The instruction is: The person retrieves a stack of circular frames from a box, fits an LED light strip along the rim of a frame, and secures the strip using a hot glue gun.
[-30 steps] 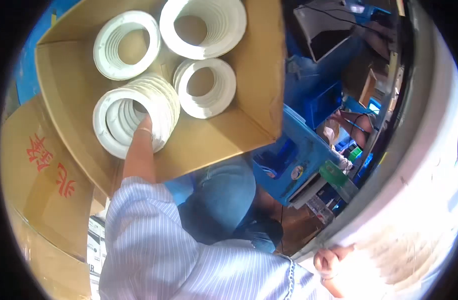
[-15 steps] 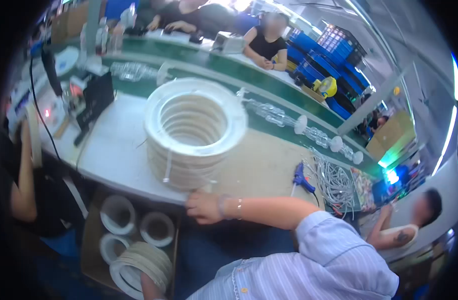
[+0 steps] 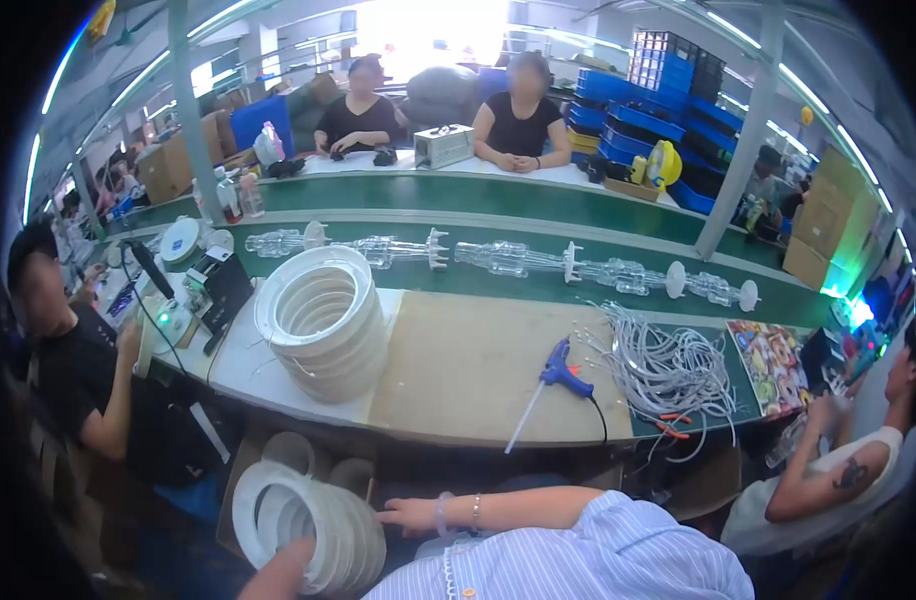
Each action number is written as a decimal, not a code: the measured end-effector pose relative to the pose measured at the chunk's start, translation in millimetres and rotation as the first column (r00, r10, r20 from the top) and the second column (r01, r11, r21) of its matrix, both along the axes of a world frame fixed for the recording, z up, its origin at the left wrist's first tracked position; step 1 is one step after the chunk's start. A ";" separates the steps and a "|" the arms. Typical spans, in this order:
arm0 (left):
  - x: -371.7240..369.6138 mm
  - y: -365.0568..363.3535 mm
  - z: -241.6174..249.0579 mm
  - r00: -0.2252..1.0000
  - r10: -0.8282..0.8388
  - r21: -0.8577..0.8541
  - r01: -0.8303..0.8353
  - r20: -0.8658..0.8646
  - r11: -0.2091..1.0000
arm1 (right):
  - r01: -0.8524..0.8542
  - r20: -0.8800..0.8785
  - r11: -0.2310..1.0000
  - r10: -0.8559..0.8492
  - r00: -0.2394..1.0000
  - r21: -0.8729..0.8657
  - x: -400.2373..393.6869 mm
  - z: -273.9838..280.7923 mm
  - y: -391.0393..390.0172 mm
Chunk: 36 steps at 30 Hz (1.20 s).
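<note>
A stack of white rings (image 3: 343, 535) is tilted over a cardboard box at the lower left. My left hand (image 3: 292, 562) reaches into its near opening and grips the rim, its fingertips hidden inside. Just right of this stack is my right hand (image 3: 410, 515), bracelets on its wrist, fingers stretched towards the stack's side; whether they touch it is unclear. Another, taller stack of white rings (image 3: 333, 345) stands on the bench's left part.
A blue glue gun (image 3: 560, 372) lies on the beige board (image 3: 458, 365), left of bundled wires (image 3: 668, 365) and orange-handled pliers (image 3: 673, 428). Clear plastic parts (image 3: 503, 258) line the green surface behind. Co-workers sit at left, right and across the bench.
The view has swung. My left hand has raised the smaller ring stack from among the rolls in the box. My right hand has moved from the bench edge down beside it.
</note>
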<state>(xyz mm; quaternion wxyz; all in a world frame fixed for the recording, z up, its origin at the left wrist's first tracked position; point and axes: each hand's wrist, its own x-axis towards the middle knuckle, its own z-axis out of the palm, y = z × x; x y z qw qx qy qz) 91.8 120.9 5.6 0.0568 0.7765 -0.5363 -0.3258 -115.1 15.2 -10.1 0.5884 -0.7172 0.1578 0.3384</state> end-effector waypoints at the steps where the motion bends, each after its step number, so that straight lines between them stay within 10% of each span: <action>1: -11.5 1.8 2.7 1.000 0.008 0.029 -0.009 0.018 1.000 | 0.088 0.036 0.993 -0.091 0.995 0.083 -10.2 -10.2 0.1; 7: -92.0 33.4 14.8 0.992 0.075 0.234 -0.096 0.097 0.968 | 0.310 0.048 0.869 -0.355 0.934 0.386 -79.1 7.7 -21.8; 9: -81.1 15.2 -20.5 0.991 -0.135 0.389 0.124 0.002 0.913 | 0.323 0.096 0.829 -0.407 0.908 0.457 -107.5 23.3 -35.2; 23: -153.3 -226.9 74.8 0.915 0.391 0.384 -0.396 0.095 0.834 | 0.676 0.286 0.557 -0.830 0.479 0.483 -171.2 43.0 -133.3; 36: -123.5 -262.1 76.3 0.948 -0.319 0.466 0.286 -0.010 0.837 | 0.810 0.574 0.456 -0.797 0.188 0.368 -198.1 42.8 -143.7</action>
